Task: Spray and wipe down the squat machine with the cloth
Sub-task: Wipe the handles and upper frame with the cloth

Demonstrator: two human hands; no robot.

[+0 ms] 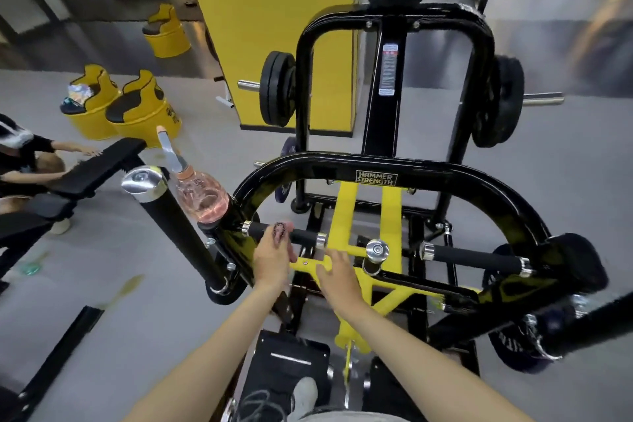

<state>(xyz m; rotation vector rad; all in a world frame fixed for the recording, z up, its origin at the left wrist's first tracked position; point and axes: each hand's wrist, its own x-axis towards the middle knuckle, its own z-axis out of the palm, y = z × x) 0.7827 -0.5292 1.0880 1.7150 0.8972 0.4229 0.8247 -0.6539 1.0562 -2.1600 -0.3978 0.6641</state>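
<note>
The fingers (288, 249) of my left hand (272, 255) are curled and pinch a small, dark, spotted cloth (281, 230). They hold it against the short black handle (304, 236) on the left side of the squat machine (445, 178). The fingers of my right hand (337, 272) are spread apart and hold nothing. That hand is just over a yellow bar (342, 212) of the machine, near the handle, and I cannot tell if it touches the bar. Left of the handle, the spray bottle (202, 193) stands on the black frame with pink water inside and its top leaning up and to the left. Farther off, black weight plates (277, 89) hang on both sides of the tall frame. Far to the left, another person (20, 154) touches a black bench (99, 164), and yellow tubs (144, 113) sit on the grey floor (137, 250).
</note>
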